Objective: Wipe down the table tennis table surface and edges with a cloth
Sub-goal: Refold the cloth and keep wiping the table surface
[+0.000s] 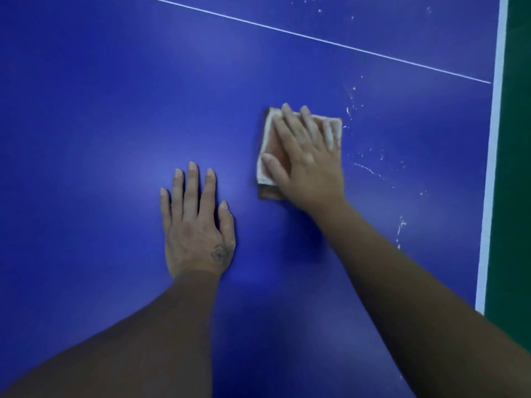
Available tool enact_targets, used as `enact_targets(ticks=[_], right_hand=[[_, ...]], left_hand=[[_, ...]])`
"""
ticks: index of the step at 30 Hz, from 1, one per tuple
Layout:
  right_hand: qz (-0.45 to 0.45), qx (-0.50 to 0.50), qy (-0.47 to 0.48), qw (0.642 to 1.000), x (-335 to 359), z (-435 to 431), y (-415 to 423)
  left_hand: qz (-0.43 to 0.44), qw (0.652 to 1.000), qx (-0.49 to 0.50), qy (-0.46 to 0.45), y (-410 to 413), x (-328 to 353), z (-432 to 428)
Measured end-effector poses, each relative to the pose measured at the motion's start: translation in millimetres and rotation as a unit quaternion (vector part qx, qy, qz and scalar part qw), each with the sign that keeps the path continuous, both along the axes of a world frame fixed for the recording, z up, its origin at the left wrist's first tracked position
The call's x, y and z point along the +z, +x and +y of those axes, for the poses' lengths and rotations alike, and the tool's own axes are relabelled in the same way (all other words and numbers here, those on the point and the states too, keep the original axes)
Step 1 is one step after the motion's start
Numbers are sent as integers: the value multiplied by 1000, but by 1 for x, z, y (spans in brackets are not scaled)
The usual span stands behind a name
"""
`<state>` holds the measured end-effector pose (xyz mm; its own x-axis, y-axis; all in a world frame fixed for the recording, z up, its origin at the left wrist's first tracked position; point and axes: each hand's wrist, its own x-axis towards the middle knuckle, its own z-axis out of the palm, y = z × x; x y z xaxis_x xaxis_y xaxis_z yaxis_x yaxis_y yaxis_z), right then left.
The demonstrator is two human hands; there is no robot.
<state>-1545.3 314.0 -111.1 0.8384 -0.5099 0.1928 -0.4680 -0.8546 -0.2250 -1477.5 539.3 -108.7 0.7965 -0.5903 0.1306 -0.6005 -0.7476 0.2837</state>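
The blue table tennis table (pixel 100 110) fills the view. A folded cloth (pixel 271 145), pale with an orange-brown face, lies flat on it right of centre. My right hand (pixel 304 159) presses down on the cloth with straight, spread fingers and covers most of it. My left hand (pixel 195 222) rests flat on the bare table surface to the left of the cloth, fingers straight, holding nothing. White specks and smears (pixel 370 168) dot the surface to the right of the cloth.
A thin white line (pixel 316 38) crosses the table diagonally at the top. The table's white edge stripe (pixel 492 156) runs down the right side, with green floor (pixel 514 168) beyond it. More white specks (pixel 319 10) sit at the top right.
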Motion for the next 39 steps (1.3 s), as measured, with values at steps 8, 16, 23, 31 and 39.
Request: enact_targets(ticks=[8,16,23,31,39], right_hand=[[90,-179,13,980,9,-58,-86],[69,-28,1,997,11,-23,72],[76,-75,19,994,12,-109,62],[93,-290,59,951,19,-174,-63],[88,-196,36,976,17,-94,11]], left_hand=[[7,1000,7,-5,-2,-1,0],[-11,1000,2,-25,0,-6,0],[-5,1000,2,-20,0,-7,-1],[0,1000,5,-13,-2,-4,-1],[-9,1000,2,-8,-2,-4,-2]])
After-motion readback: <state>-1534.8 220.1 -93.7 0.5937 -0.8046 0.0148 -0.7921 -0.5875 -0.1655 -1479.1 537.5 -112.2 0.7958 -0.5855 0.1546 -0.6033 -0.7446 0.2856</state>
